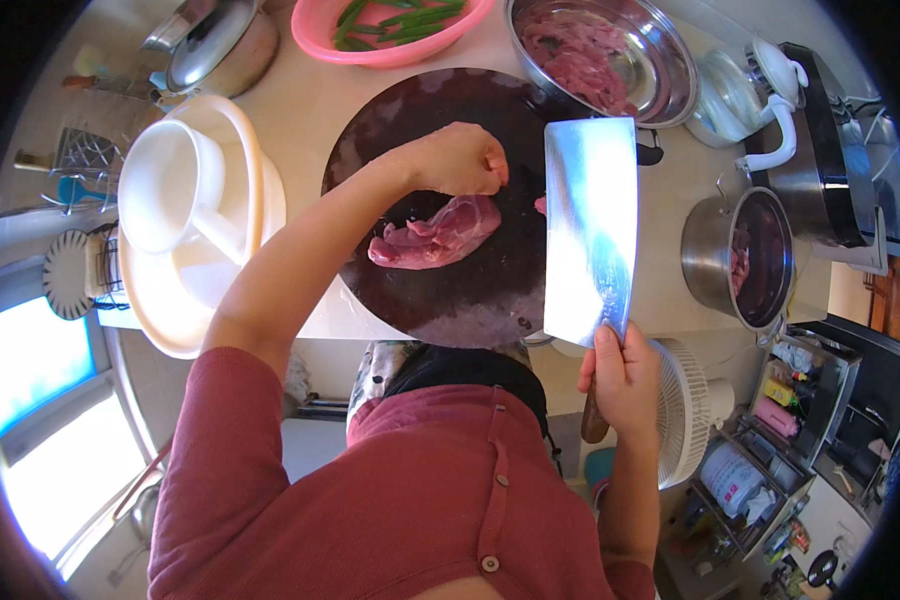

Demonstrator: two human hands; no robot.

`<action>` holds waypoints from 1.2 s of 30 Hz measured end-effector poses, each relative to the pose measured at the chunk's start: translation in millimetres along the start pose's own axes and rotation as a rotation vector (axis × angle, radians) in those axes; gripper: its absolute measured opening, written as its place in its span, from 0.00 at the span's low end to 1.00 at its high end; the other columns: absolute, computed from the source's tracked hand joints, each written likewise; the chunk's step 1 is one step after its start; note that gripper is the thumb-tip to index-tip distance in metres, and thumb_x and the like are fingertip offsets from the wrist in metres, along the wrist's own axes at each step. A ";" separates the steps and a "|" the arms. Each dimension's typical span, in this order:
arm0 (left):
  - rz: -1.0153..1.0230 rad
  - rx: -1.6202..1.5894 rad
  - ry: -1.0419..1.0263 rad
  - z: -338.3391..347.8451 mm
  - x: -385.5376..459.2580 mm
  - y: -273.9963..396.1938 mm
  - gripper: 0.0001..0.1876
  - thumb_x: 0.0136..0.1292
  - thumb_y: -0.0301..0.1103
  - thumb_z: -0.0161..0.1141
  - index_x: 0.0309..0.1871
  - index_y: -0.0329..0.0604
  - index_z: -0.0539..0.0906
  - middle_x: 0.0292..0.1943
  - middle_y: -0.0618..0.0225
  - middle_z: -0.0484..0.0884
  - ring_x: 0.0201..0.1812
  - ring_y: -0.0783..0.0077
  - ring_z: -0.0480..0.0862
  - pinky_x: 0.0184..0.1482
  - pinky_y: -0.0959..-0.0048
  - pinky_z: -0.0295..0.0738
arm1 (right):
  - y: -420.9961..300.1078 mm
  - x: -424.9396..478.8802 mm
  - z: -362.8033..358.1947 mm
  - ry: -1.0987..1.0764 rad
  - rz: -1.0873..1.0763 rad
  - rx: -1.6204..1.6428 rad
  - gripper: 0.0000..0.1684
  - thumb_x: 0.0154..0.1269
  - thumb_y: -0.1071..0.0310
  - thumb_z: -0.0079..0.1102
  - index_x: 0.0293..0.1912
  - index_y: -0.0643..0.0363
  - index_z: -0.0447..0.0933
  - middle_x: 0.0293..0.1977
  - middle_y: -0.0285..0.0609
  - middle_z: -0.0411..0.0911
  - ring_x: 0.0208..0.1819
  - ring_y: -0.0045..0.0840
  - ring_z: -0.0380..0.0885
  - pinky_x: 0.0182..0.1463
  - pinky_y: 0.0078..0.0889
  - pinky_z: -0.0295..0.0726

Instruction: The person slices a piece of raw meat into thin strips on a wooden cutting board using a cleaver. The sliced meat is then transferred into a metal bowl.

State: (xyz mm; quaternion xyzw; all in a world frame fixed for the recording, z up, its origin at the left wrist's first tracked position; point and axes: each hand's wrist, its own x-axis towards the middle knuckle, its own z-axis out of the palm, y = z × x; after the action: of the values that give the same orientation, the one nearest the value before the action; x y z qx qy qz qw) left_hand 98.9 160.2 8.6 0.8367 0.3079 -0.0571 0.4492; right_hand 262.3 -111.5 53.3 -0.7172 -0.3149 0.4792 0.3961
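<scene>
My right hand [621, 375] grips the wooden handle [594, 417] of a broad cleaver [591, 225]. Its shiny blade points away from me over the right edge of a round, dark cutting board [450, 304]. A chunk of raw red meat [442, 236] lies on the board's middle. Just beyond the meat's far edge is my left hand [461, 159], its fingers curled into a fist and nothing visible in them. Beside the blade's left edge shows a small bit of meat [541, 204], partly hidden by the cleaver.
Behind the board stand a pink basin [394, 56] with green vegetable pieces and a steel bowl [675, 97] of sliced meat. On the right are a steel pot [701, 255] with meat and a glass kettle [720, 105]. White plastic basins [266, 202] stand left; a fan [679, 412] is below right.
</scene>
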 end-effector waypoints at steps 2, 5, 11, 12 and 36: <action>-0.003 0.111 0.046 -0.5 2.2 0.0 0.12 0.58 0.29 0.58 0.44 0.36 0.85 0.36 0.64 0.87 0.38 0.74 0.84 0.45 0.72 0.78 | 3.7 -2.5 0.6 0.014 0.005 -0.031 0.13 0.72 0.66 0.48 0.32 0.63 0.72 0.17 0.33 0.73 0.16 0.15 0.70 0.21 0.21 0.69; 0.024 -0.037 0.035 4.2 -0.3 0.5 0.15 0.60 0.27 0.58 0.49 0.37 0.84 0.39 0.64 0.86 0.39 0.75 0.83 0.45 0.74 0.77 | 4.6 -4.8 0.7 0.002 0.026 -0.034 0.13 0.73 0.66 0.48 0.33 0.64 0.72 0.16 0.34 0.73 0.16 0.15 0.71 0.21 0.21 0.69; 0.016 -0.795 -0.346 12.4 0.8 5.3 0.14 0.61 0.29 0.64 0.50 0.36 0.85 0.37 0.71 0.85 0.33 0.82 0.79 0.35 0.84 0.72 | -3.4 -4.3 0.7 -0.065 0.157 0.255 0.13 0.75 0.64 0.48 0.39 0.64 0.73 0.18 0.36 0.72 0.16 0.18 0.71 0.20 0.22 0.71; -0.013 -0.821 -0.345 12.5 1.2 5.7 0.13 0.61 0.29 0.65 0.49 0.36 0.85 0.36 0.72 0.85 0.31 0.83 0.77 0.33 0.85 0.71 | -4.2 -4.0 1.5 -0.083 0.169 0.283 0.13 0.75 0.63 0.47 0.41 0.63 0.72 0.19 0.36 0.72 0.15 0.18 0.71 0.20 0.22 0.71; 0.451 0.322 0.327 25.1 -5.6 -15.4 0.08 0.59 0.32 0.63 0.40 0.45 0.85 0.35 0.61 0.80 0.44 0.55 0.80 0.47 0.61 0.76 | -5.2 1.4 6.1 0.041 -0.144 -0.541 0.10 0.72 0.66 0.50 0.39 0.64 0.73 0.25 0.58 0.77 0.28 0.54 0.77 0.31 0.49 0.72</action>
State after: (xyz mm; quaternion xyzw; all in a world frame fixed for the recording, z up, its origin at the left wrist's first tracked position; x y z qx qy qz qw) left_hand 90.2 144.1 -15.2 0.9423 0.1698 0.1313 0.2569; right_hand 256.7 -106.2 55.8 -0.7823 -0.4732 0.3337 0.2296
